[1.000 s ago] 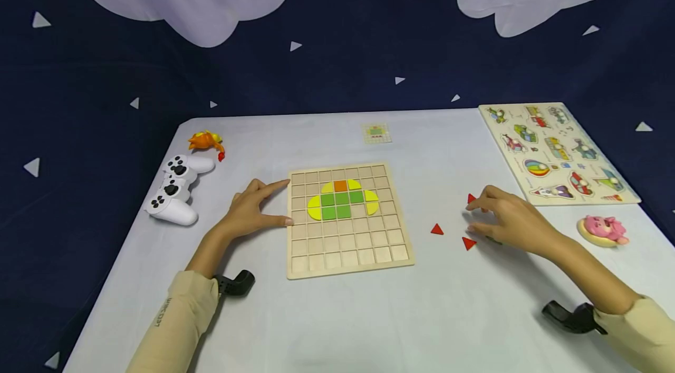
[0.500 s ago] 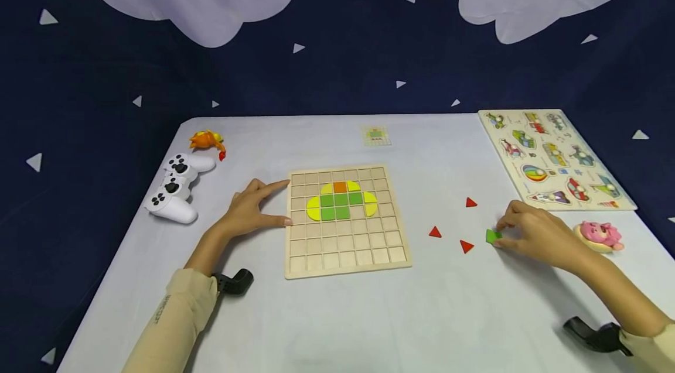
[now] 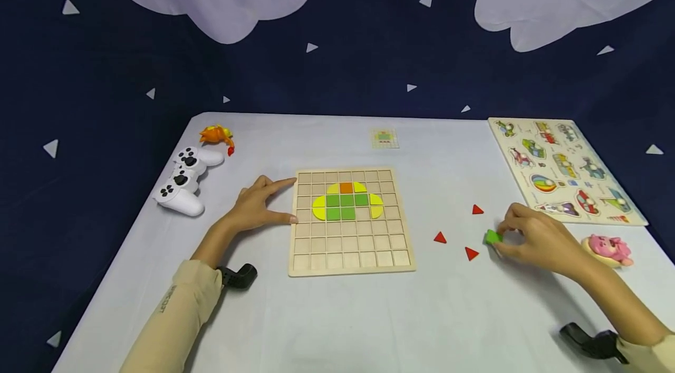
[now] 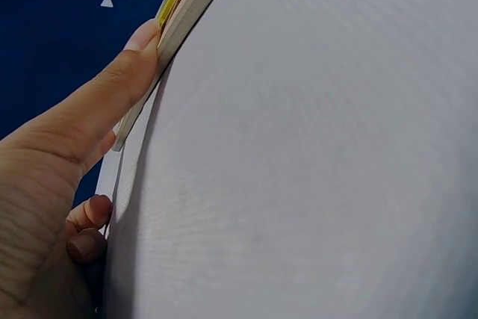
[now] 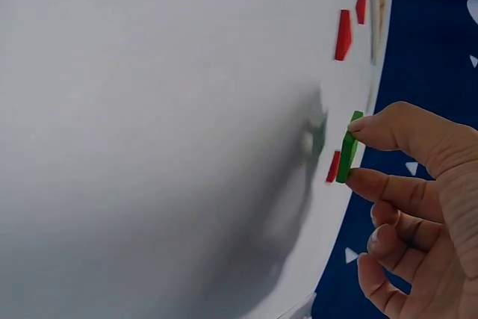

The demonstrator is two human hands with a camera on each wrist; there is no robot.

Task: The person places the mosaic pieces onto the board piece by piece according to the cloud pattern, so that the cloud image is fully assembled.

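A wooden grid board (image 3: 350,247) lies mid-table with green, yellow and orange pieces set in its upper cells. My left hand (image 3: 256,206) touches the board's left edge with thumb and index finger, both fairly straight and spread apart. To the right of the board, my right hand (image 3: 538,238) pinches a green square tile (image 5: 348,147) between thumb and index finger. That tile is held off the table, with its shadow apart from it. Red triangle pieces (image 3: 440,238) lie between the board and my right hand.
A small pattern card (image 3: 384,139) lies behind the board. At the right are a picture puzzle board (image 3: 566,171) and a pink figurine (image 3: 607,249). A white game controller (image 3: 187,180) and an orange toy (image 3: 217,134) sit at the left.
My right hand has moved right from the red triangles, taken hold of the green tile and lifted it. The left hand has stayed at the board's edge. The head view has shifted slightly.
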